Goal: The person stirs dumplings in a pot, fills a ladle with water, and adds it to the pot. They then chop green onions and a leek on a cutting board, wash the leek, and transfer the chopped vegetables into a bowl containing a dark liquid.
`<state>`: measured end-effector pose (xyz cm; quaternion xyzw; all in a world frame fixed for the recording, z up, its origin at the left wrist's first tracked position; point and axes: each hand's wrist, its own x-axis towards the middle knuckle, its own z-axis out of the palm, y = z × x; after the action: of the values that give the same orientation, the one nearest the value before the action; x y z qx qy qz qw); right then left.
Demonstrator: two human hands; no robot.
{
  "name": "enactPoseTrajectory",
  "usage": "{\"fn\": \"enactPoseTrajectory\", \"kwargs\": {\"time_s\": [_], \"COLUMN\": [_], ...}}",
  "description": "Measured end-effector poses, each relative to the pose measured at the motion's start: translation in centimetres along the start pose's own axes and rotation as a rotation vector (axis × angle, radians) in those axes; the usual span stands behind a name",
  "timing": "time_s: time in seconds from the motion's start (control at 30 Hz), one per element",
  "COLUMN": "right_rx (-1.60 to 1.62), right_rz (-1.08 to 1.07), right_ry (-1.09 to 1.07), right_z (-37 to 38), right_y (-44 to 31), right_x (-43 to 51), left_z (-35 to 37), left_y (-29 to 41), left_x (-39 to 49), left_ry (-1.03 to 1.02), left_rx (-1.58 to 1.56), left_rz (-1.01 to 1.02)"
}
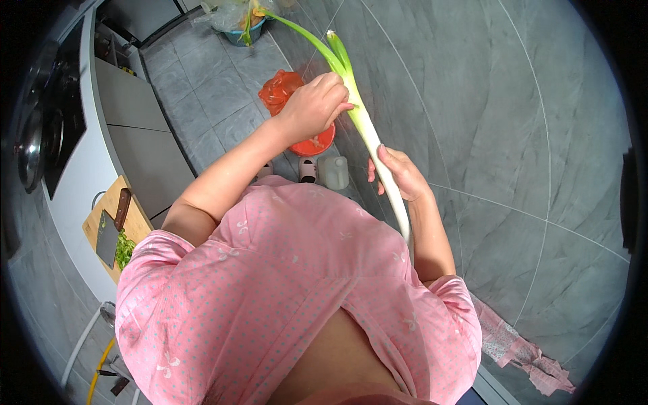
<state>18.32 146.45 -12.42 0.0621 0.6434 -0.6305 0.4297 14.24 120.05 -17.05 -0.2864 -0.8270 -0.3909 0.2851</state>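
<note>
A large green onion point(372, 135) slants through the middle of the view, its green leaves at the top and its white shank lower down. My right hand point(403, 172) holds the white shank, with the thumb lying along it. Higher up, the closed fingers of my left hand point(318, 104) pinch at the stalk just below the point where the leaves part. One leaf is long and bends away to the upper left; another is cut short. The root end reaches down beside my right forearm. Below the left hand is a red bin point(316, 147), partly hidden by that hand.
A red plastic bag point(279, 90) adjoins the bin, and a translucent jug point(334, 173) stands beside my slipper point(307, 169). On the left counter, a cutting board point(136, 217) bears a cleaver point(109, 243) and chopped greens point(124, 250). A blue basket point(246, 36) stands by the tiled wall point(486, 126).
</note>
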Motion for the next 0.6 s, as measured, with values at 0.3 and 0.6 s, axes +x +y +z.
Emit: {"fn": "enactPoseTrajectory", "kwargs": {"time_s": [0.3, 0.6], "right_rx": [0.355, 0.602], "right_rz": [-0.101, -0.179], "right_ry": [-0.132, -0.477], "right_z": [0.6, -0.4], "right_y": [-0.2, 1.6], "right_x": [0.3, 0.2], "left_z": [0.5, -2.7], "left_y": [0.6, -1.8], "left_x": [-0.2, 1.3], "left_ry": [0.220, 0.536], "left_rx": [-0.099, -1.391], "left_rz": [-0.110, -0.951]}}
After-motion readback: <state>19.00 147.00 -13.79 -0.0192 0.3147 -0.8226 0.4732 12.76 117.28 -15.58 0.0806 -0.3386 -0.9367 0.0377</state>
